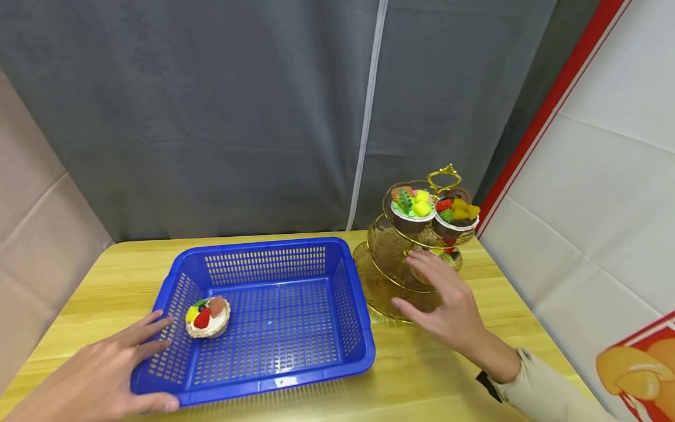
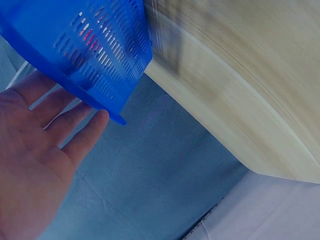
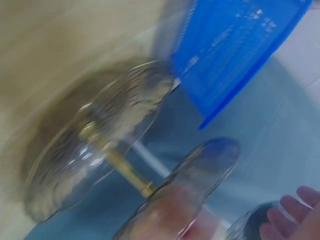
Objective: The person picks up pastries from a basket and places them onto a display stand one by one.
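A blue plastic basket (image 1: 274, 384) sits on the table, with a toy fruit tart (image 1: 208, 317) inside near its left wall. Over the basket's left rim rests my left hand (image 1: 108, 366), fingers nearly straight and thumb at the near corner; the left wrist view shows that hand (image 2: 40, 135) from the palm side. My right hand (image 1: 450, 305) reaches to the middle level of a gold-rimmed tiered stand (image 1: 387, 252), fingers loosely extended and holding nothing. Two toy fruit cupcakes, one green and yellow (image 1: 413, 212) and one red and orange (image 1: 456, 218), stand on its top tier. Another toy dessert (image 1: 422, 271) on the middle tier is partly hidden.
The wooden table (image 1: 416, 381) carries the basket at centre-left and the stand close by at right. A grey curtain (image 1: 211, 117) hangs behind, with a pale wall panel (image 1: 590, 193) along the right side. The stand's gold ring handle (image 1: 444, 176) rises above its tiers.
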`<action>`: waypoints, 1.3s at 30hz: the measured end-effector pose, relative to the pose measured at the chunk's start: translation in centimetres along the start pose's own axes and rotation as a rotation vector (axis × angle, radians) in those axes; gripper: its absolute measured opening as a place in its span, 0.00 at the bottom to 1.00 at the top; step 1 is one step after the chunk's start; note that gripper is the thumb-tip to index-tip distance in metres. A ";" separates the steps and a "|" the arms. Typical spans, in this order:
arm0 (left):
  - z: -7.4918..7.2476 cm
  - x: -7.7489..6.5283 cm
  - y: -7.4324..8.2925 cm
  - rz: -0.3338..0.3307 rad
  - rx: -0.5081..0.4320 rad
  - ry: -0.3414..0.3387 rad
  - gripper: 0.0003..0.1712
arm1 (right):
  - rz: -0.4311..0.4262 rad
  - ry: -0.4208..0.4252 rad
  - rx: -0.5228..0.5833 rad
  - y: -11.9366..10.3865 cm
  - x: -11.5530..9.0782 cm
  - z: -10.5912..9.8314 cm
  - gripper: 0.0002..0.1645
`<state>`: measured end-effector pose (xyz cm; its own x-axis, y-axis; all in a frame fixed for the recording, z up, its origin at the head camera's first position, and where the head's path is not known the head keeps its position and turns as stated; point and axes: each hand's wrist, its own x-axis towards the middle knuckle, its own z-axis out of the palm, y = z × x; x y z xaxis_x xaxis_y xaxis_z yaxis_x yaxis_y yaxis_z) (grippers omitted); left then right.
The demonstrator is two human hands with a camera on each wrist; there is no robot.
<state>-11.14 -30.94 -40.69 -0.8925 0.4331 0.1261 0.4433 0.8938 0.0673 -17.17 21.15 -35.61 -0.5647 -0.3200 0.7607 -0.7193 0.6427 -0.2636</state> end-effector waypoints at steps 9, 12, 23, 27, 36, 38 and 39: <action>0.1 -0.2 -0.1 0.006 -0.001 0.017 0.50 | 0.208 -0.447 0.297 -2.6 3.3 1.7 0.57; 0.1 -0.2 0.0 -0.002 -0.001 0.003 0.50 | 0.236 -0.522 0.390 -3.1 4.4 2.4 0.59; -0.1 0.0 0.1 -0.022 0.001 -0.040 0.49 | 0.227 -0.628 0.440 -4.8 7.7 5.9 0.60; -0.1 0.1 0.1 -0.036 0.012 -0.054 0.50 | 0.214 -0.660 0.449 -5.6 8.6 7.2 0.63; -0.1 0.2 0.2 -0.052 0.015 -0.071 0.49 | 0.192 -0.737 0.457 -7.1 10.7 9.4 0.63; -0.1 0.2 0.2 -0.059 0.016 -0.078 0.49 | 0.190 -0.757 0.458 -7.4 11.1 9.9 0.62; -0.1 0.2 0.2 -0.067 0.019 -0.089 0.50 | 0.186 -0.765 0.459 -7.5 11.3 10.1 0.61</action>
<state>-11.22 -30.64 -40.57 -0.9244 0.3800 0.0339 0.3814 0.9229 0.0535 -22.25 5.71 -31.00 -0.6840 -0.7187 0.1249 -0.5879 0.4418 -0.6776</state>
